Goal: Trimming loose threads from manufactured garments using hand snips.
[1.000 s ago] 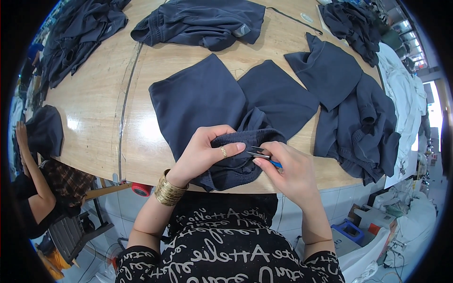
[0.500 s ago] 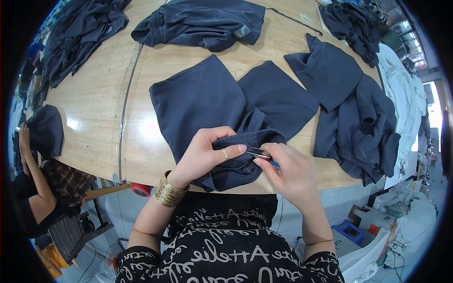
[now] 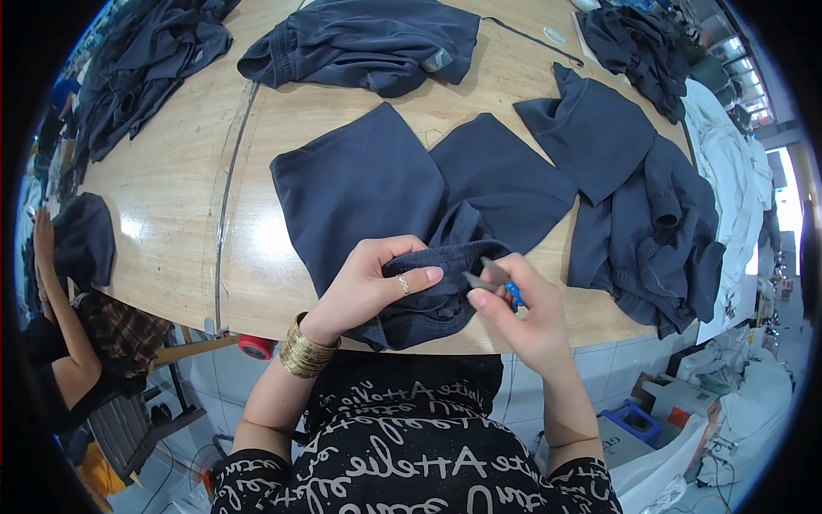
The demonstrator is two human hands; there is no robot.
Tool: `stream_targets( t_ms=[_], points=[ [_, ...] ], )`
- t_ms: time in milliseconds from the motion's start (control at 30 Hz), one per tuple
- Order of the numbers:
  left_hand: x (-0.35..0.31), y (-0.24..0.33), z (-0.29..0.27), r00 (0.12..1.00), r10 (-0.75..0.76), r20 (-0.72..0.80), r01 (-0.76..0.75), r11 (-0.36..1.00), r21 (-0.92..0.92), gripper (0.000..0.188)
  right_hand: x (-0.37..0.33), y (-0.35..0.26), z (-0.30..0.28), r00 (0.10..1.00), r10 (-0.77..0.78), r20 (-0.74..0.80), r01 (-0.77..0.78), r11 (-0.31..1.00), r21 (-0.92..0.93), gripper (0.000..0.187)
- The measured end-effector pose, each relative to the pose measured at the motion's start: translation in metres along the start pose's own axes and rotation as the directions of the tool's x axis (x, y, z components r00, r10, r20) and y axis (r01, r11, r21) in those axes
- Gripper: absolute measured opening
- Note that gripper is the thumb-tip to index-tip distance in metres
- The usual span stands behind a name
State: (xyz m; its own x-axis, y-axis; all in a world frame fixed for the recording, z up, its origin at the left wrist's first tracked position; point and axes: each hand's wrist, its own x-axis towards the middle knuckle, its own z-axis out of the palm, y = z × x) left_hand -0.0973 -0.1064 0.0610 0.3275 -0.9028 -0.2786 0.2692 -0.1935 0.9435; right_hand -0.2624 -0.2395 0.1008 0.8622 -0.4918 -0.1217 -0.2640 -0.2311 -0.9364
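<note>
A pair of dark navy shorts (image 3: 364,176) lies on the table in front of me, its legs spread away from me and its gathered elastic waistband toward my body. My left hand (image 3: 377,278) pinches the waistband between thumb and fingers. In my right hand (image 3: 522,313) is a small pair of thread snips (image 3: 488,281) with a blue part, gripped between thumb and fingers. The blades stand apart, pointing left at the waistband's edge, slightly blurred. Whether they touch the cloth I cannot tell.
More navy shorts (image 3: 651,214) lie to the right and another folded pair (image 3: 368,43) at the far side. Dark garments heap at the far left (image 3: 158,60) and far right (image 3: 634,47). White cloth (image 3: 728,188) hangs beyond the right edge. A co-worker's arm (image 3: 64,300) is at left.
The snips have moved slightly right, off the cloth by my left thumb, and their blades have spread. My left hand keeps its hold on the waistband.
</note>
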Motion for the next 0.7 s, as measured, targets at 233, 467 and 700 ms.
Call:
stream_targets(
  t_ms=[233,467,700],
  points=[
    [0.001,-0.005,0.002,1.000,0.003,0.000,-0.003,0.998,-0.057,0.021,0.001,-0.006,-0.005,0.999,-0.031,0.028,0.036,0.980,-0.193,0.029],
    [-0.001,-0.003,0.002,0.996,0.048,0.070,-0.051,0.998,0.035,0.024,-0.005,0.008,-0.005,0.970,-0.234,0.060,0.235,0.858,-0.457,0.047],
    [-0.002,-0.002,0.002,0.994,0.076,0.081,-0.080,0.995,0.053,0.024,-0.003,0.003,-0.005,0.936,-0.336,0.106,0.330,0.728,-0.601,0.041]
  ],
)
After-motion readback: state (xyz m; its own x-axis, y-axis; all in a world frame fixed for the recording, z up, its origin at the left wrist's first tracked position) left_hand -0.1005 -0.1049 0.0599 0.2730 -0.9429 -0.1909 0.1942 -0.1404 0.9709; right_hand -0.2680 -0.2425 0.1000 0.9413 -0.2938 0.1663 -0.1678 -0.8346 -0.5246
